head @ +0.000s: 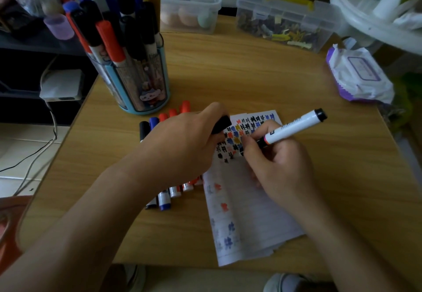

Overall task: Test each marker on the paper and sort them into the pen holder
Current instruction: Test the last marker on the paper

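At centre frame the right hand (280,166) pinches a white-barrelled marker (294,127), its tip down on the scribbled paper (246,218) lying on the wooden surface (251,74). Just to its left, the left hand (182,145) curls its fingers round a black cap (222,123). More markers (169,194) lie in a row beneath the left wrist. The filled pen holder (146,86) stands upper left.

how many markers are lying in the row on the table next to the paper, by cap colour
black cap: 1
blue cap: 1
red cap: 3
total: 5
Not counted: the marker held in the right hand, and those in the pen holder.
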